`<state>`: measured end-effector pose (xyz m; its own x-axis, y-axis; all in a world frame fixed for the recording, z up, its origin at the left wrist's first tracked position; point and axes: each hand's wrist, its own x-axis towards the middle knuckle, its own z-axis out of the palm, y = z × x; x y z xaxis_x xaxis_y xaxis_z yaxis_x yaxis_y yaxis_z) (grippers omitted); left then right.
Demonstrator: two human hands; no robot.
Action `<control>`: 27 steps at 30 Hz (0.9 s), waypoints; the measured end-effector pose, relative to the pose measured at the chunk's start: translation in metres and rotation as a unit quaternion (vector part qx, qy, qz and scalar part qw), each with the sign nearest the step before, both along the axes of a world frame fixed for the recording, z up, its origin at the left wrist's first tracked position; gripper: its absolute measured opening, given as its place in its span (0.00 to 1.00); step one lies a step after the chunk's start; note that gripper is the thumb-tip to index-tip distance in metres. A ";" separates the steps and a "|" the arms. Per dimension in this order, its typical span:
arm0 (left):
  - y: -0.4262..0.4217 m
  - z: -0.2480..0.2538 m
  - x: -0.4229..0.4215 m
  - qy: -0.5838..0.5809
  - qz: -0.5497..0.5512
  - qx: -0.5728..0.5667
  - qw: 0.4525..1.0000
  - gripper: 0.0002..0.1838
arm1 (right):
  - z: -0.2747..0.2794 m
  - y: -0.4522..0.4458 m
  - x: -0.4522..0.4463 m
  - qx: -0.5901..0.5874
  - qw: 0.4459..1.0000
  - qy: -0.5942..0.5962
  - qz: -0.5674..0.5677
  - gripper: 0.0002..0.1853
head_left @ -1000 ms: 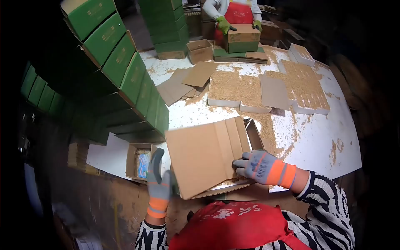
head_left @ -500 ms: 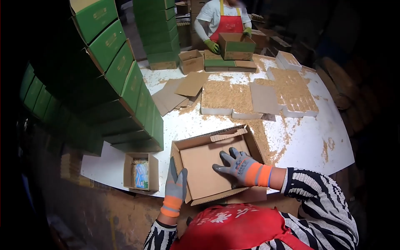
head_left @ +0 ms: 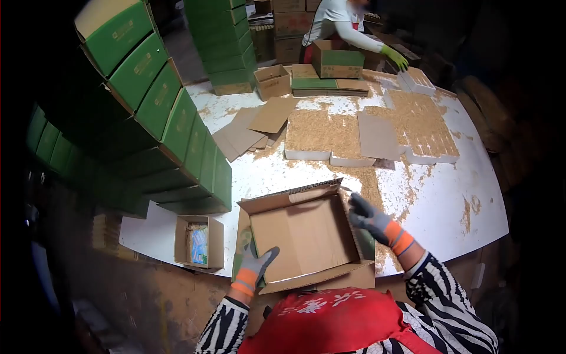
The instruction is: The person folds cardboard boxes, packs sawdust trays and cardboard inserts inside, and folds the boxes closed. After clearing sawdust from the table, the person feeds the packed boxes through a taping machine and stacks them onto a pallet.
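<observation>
Head view, clock positions taken from the open carton:

1. Open carton (head_left: 306, 239), brown inside, one – at the near edge of the white table (head_left: 413, 218), below the middle of the view; mouth up, slightly turned, inner base exposed.
2. Left hand (head_left: 257, 261), grey-and-orange glove – at 8 o'clock, grasping the carton's left wall, thumb over the inner side, fingers partly hidden.
3. Right hand (head_left: 368, 220), matching glove – at 2 o'clock, just beside the right wall; fingers parted, grasping nothing visible; whether it touches the wall cannot be told.
4. Small box (head_left: 211, 245), holding blue-and-white packets (head_left: 199, 245) – at 9 o'clock.
5. Stack of green cartons (head_left: 183, 127), tall – at 10 o'clock; second green stack (head_left: 227, 53), at 11, farther off.
6. Loose cardboard sheets (head_left: 239, 133), overlapping – at 11 o'clock.
7. White blocks (head_left: 309, 154), tops covered in tan crumbs – from 12 to 1 o'clock; grey-brown sheet (head_left: 378, 135) lying across some.
8. Flattened cartons (head_left: 321, 88), piled, at 12 o'clock; a green-and-brown box (head_left: 342, 59) on top.
9. Co-worker (head_left: 333, 26), at 12 o'clock, green-gloved hand (head_left: 395, 58) extended to a far white block (head_left: 417, 82), at 1.
</observation>
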<state>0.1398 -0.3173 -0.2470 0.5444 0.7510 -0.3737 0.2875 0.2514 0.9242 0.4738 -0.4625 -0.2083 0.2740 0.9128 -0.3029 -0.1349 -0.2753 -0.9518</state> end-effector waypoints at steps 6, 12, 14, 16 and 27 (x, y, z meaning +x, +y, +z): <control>-0.019 0.004 0.009 -0.078 0.057 0.008 0.995 0.40 | -0.044 0.001 -0.036 0.024 0.988 -0.151 -0.003 0.56; -0.025 0.061 0.025 -0.108 0.065 -0.038 0.991 0.36 | 0.004 -0.022 -0.005 0.076 0.991 0.110 0.012 0.45; -0.018 0.101 0.017 -0.145 0.057 -0.099 0.983 0.37 | 0.015 -0.023 -0.004 0.118 0.977 0.178 -0.008 0.41; 0.007 0.120 -0.002 -0.072 -0.060 0.134 0.986 0.32 | 0.036 -0.010 -0.006 0.184 0.953 0.235 -0.043 0.37; 0.312 0.355 -0.209 -0.364 0.356 0.523 0.683 0.29 | 0.240 0.193 0.046 0.609 0.781 0.086 0.111 0.26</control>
<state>-0.0694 -0.0055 0.1079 -0.3420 0.5705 0.7467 -0.1955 -0.8204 0.5373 0.5197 -0.2699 0.0316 0.1180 0.5713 0.8122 -0.3670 0.7851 -0.4989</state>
